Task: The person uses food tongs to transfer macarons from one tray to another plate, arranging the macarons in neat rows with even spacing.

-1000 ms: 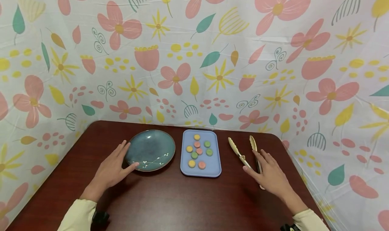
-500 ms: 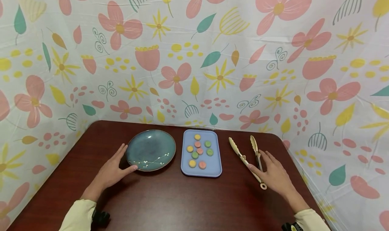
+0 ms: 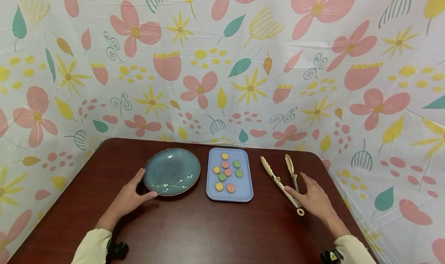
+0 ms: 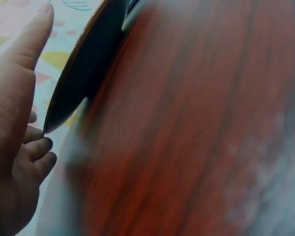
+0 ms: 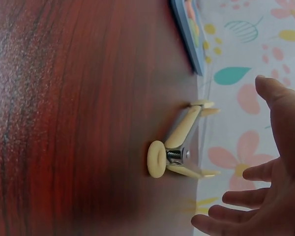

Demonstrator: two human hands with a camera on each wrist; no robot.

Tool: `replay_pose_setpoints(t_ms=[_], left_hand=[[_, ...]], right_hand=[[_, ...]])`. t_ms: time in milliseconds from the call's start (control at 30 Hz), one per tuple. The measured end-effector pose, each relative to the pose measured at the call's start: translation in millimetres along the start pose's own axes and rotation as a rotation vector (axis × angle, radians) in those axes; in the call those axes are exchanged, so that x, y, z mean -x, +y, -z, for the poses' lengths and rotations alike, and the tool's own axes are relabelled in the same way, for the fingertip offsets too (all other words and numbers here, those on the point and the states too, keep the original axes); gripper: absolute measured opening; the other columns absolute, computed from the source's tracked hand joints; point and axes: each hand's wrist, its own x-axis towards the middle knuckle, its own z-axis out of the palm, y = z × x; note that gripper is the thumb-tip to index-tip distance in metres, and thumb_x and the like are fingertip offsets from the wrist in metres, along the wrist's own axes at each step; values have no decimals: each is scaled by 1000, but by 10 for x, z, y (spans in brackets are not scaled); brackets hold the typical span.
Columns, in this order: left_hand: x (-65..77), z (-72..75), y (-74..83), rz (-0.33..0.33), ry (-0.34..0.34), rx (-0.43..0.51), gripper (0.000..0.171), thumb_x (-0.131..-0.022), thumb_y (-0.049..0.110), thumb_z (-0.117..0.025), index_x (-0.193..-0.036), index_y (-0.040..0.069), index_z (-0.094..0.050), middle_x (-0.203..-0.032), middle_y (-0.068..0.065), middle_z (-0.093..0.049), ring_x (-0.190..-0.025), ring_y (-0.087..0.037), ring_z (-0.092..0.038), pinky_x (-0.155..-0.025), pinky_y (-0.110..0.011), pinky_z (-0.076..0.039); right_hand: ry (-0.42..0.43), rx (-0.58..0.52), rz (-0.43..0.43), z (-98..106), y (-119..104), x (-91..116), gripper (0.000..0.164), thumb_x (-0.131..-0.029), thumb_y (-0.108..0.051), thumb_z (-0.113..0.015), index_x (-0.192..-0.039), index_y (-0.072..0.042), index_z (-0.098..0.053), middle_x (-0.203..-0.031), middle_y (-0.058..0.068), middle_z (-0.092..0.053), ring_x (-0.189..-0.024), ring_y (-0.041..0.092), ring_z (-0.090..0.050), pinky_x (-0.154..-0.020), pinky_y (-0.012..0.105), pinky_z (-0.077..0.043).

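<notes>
On the left, a round blue-green plate (image 3: 170,169) with a white blossom design lies on the table. My left hand (image 3: 126,198) is at its left rim, fingers and thumb spread. In the left wrist view the fingertips come up to the plate's edge (image 4: 83,64); whether they touch is unclear. At the right lie spread tongs (image 3: 282,187) with cream tips and a ring at the near end. My right hand (image 3: 314,200) hovers beside them, fingers apart and holding nothing; the right wrist view shows a gap between hand (image 5: 280,182) and tongs (image 5: 184,130).
Between plate and tongs is a blue rectangular tray (image 3: 240,194) bearing several small yellow, pink and green macaron-like rounds (image 3: 227,173). Everything stands on a dark red-brown table (image 3: 208,233). A flower-printed cloth (image 3: 222,63) hangs behind and along both sides.
My right hand has shifted right, off the tongs, so their ring end now shows. The left fingers have drawn back slightly from over the plate to its rim. Plate, tray and tongs stay put.
</notes>
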Motion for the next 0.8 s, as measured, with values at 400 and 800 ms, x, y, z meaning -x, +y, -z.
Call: replay_pose_setpoints(t_ms=[400,800], left_hand=[[-18,-51,-20,-7,7,21,119,-82,58,-80,-162,-2,-15,-169,-23,-13,-151,-50,-21,-113,-68,-32],[-37,-65,-47,5,-3,21,120,-83,59,-79,-162,-3,-14,-168,-27,-12,-150,-52,-21,-112,-69,-31]], right_hand=[[-68,-14,-61,-98,33,-61,111,-90,-71,-61,-156,11,-26,-150,42,-36,-135,59,-38,-103,73,-37],[-74,-32,-73,-185,14,-123,112,-89,-71,-63,-154,14,-28,-146,42,-40,-130,60,-42,-100,72,-40]])
